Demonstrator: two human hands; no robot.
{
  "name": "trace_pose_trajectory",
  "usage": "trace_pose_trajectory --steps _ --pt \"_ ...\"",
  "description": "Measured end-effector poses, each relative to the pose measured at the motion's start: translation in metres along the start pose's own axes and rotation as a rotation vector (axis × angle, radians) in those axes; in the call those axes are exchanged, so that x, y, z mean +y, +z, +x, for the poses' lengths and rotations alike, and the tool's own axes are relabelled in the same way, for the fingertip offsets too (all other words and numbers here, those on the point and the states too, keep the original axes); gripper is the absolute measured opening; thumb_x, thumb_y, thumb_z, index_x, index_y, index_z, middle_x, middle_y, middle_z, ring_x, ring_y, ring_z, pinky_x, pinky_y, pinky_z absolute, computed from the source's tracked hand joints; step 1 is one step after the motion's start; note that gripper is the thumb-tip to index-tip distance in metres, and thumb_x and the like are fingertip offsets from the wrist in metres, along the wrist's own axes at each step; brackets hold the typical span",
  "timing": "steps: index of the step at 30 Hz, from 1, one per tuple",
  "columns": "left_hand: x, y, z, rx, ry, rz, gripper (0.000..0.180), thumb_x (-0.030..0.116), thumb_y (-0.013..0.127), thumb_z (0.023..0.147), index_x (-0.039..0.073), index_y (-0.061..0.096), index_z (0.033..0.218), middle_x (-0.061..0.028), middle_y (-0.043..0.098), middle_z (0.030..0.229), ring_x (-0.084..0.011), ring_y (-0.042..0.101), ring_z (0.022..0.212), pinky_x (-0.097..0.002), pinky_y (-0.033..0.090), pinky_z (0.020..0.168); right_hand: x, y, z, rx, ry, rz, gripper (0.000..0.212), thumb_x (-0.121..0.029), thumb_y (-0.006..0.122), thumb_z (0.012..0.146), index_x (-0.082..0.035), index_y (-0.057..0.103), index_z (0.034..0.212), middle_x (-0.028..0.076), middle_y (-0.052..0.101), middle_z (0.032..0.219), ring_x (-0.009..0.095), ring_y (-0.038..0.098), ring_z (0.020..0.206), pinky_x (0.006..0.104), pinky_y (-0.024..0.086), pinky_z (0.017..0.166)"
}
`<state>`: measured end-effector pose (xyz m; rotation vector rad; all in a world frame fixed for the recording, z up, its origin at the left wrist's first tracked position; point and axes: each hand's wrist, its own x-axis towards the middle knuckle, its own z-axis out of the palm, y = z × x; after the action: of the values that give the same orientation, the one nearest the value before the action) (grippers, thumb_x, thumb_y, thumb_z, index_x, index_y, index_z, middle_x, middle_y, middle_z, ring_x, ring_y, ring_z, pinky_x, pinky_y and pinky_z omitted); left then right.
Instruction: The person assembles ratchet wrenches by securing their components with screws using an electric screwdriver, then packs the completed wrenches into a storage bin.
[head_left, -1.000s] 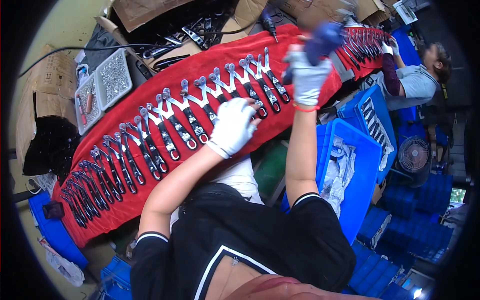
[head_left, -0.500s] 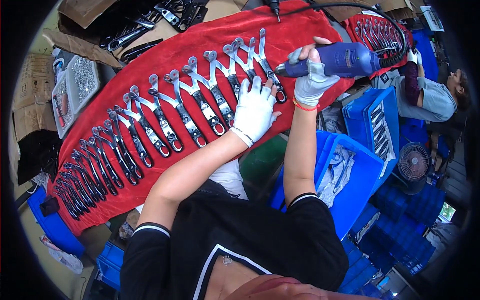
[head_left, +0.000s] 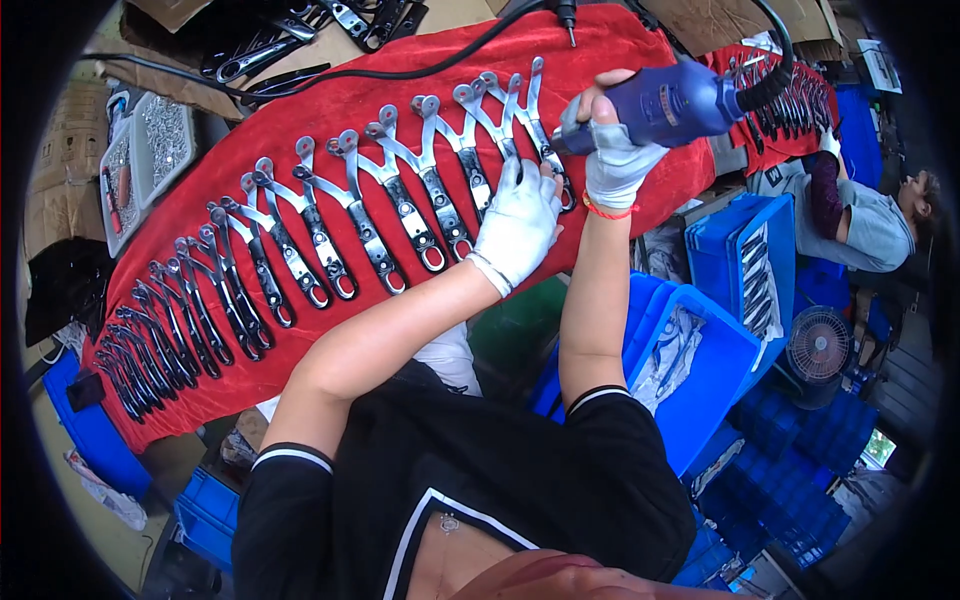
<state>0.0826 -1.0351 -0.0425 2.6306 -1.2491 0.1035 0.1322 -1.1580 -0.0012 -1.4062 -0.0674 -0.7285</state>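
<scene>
A blue-purple electric screwdriver (head_left: 665, 105) with a dark cable is gripped in my gloved right hand (head_left: 617, 165), its tip pointing left at the row's right end. Beneath that tip lies the rightmost dark-handled metal tool (head_left: 536, 95), forked at its upper end and looped at its lower end. My gloved left hand (head_left: 515, 220) rests over the neighbouring handles, fingers apart and lightly bent, fingertips against the rightmost tool. Several similar forked tools (head_left: 322, 240) lie side by side on a red cloth (head_left: 400, 95). The screwdriver tip's exact contact is hidden.
A white tray of small metal parts (head_left: 165, 145) stands left. Dark metal pieces (head_left: 265, 60) lie behind the cloth; a second driver (head_left: 567, 18) hangs at the top. Blue crates (head_left: 715, 380), a fan (head_left: 820, 342) and another person (head_left: 870, 225) are at right.
The screwdriver and my right hand have shifted slightly left and tilted. My left fingers have bent and moved slightly right. A dark cable now crosses the cloth's top; the view has shifted slightly.
</scene>
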Motion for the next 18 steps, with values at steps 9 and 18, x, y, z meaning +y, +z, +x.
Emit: trace_pose_trajectory --steps 9,18 --pt "0.006 0.018 -0.002 0.066 0.016 0.134 0.051 0.03 0.058 0.078 -0.004 0.053 0.117 -0.0213 0.052 0.119 -0.0295 0.047 0.106 -0.0469 0.029 0.1 -0.034 0.001 -0.014 0.099 -0.086 -0.034 0.032 -0.007 0.059 0.08 0.006 0.047 0.107 0.01 0.051 0.065 0.019 0.052 0.049 0.0338 0.048 0.047" --pt "0.009 0.015 0.001 0.109 0.022 0.089 0.04 0.024 0.055 0.08 -0.004 0.057 0.109 -0.0222 0.057 0.113 -0.0287 0.052 0.103 -0.0487 0.031 0.1 -0.039 -0.013 -0.029 0.16 -0.055 0.049 0.034 -0.008 0.057 0.079 0.006 0.046 0.107 0.012 0.052 0.065 0.02 0.05 0.047 0.033 0.047 0.047"
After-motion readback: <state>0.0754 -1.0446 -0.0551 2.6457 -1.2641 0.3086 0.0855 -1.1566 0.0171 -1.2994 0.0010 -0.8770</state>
